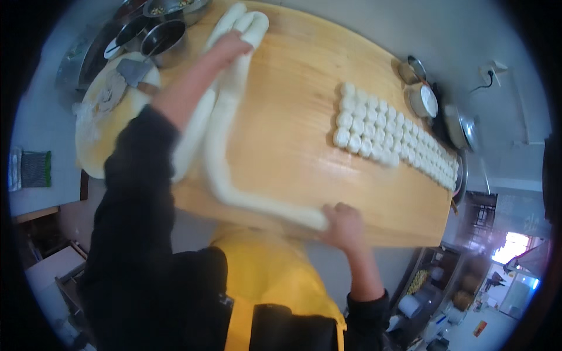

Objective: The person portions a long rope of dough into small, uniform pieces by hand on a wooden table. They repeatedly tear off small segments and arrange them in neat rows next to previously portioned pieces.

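A long thick rope of white dough (224, 127) runs down the wooden table, bends near the front edge and extends right. My right hand (344, 224) grips its right end at the table's front edge. At the far left part of the table, my left hand (232, 46) lies over the dough, near its folded far loops (255, 26); whether the fingers are closed around it is unclear. Another thick length of dough (193, 136) lies left of the rope, partly behind my left forearm. Rows of small dough pieces (371, 129) stand close together on the right.
On the left, a round board (94, 145) bears a metal scraper (131, 71) with a wooden handle. Metal pots (164, 41) and a bowl (175, 8) stand behind it. Along the right far edge are a small metal pot (410, 72), a white-filled container (425, 102) and a metal basin (461, 127).
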